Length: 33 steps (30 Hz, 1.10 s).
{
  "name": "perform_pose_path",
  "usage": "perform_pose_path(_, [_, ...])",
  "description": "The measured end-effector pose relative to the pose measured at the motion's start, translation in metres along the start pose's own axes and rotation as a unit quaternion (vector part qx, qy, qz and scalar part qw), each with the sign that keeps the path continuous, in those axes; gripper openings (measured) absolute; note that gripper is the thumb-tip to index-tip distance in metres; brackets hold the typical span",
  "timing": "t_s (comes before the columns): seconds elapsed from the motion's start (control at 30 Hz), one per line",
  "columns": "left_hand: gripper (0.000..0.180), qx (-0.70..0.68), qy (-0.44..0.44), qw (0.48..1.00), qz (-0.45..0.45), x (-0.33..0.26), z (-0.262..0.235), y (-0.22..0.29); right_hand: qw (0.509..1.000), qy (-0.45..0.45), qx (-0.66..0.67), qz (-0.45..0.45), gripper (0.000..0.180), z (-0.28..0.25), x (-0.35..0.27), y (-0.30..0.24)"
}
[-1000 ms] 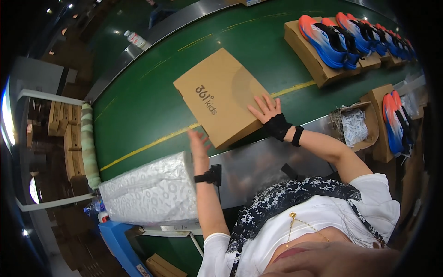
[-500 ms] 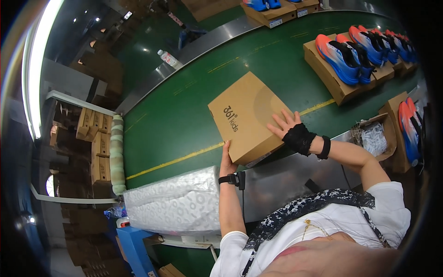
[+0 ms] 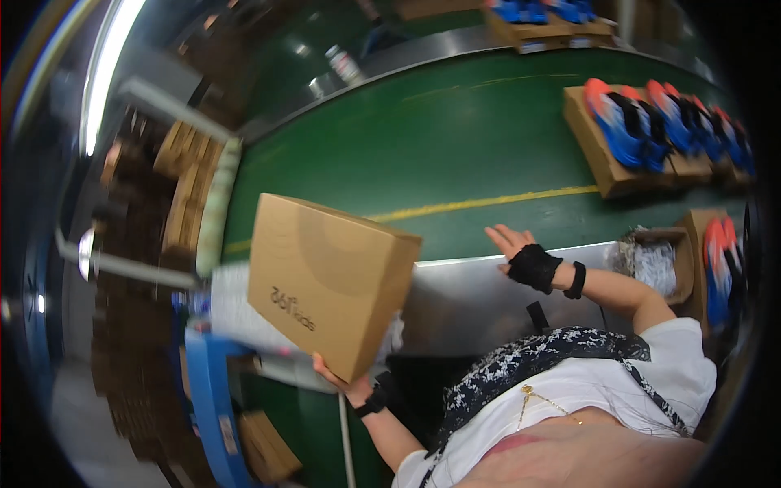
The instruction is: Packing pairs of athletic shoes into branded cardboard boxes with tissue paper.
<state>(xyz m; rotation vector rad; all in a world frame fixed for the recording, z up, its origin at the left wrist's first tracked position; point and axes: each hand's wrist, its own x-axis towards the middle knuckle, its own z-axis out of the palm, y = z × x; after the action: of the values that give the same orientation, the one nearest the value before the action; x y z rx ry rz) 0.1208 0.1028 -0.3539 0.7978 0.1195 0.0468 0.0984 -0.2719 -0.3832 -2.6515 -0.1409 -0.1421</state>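
Observation:
A brown cardboard shoebox (image 3: 333, 268) is held up at its near lower corner by my left hand (image 3: 338, 378). The box is tilted, hangs left of centre and hides part of the plastic-wrapped white stack (image 3: 230, 297) behind it. Most of my left fingers are hidden by the box. My right hand (image 3: 525, 256), in a black fingerless glove, is apart from the box with its fingers spread. It hovers at the border of the green belt (image 3: 455, 171) and the metal edge (image 3: 472, 305), holding nothing.
Blue and orange sneakers (image 3: 622, 134) sit on open boxes along the right of the belt. Nearer me stands a carton of packing material (image 3: 663, 264), beside another box with sneakers (image 3: 720, 260). A blue frame (image 3: 207, 407) rises at lower left. A bottle (image 3: 346, 67) stands across the belt.
The shoebox has left the belt and swung left toward me in my left hand, turning as it went. My right hand has come off it. The view has shifted a little.

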Motion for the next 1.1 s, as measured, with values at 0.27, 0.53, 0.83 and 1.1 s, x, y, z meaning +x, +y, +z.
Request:
perform_pose_path(0.27, [0.071,-0.045,0.36,0.914,0.181,-0.049,-0.092,0.017,0.953,-0.24,-0.162,0.093,0.08,0.042,-0.041,0.051])
perform_pose_path(0.53, [0.094,0.049,0.422,0.902,0.08,-0.051,-0.145,0.026,0.949,-0.243,-0.163,0.112,0.08,0.044,-0.043,0.056])
perform_pose_path(0.83, [0.046,0.242,0.183,0.953,0.013,0.057,-0.015,-0.061,0.968,-0.184,-0.093,0.146,0.064,0.078,-0.063,0.082])
perform_pose_path(1.1, [0.05,0.581,-0.15,0.792,-0.112,0.045,0.054,-0.165,0.943,-0.274,0.166,0.093,0.057,0.062,-0.055,0.079])
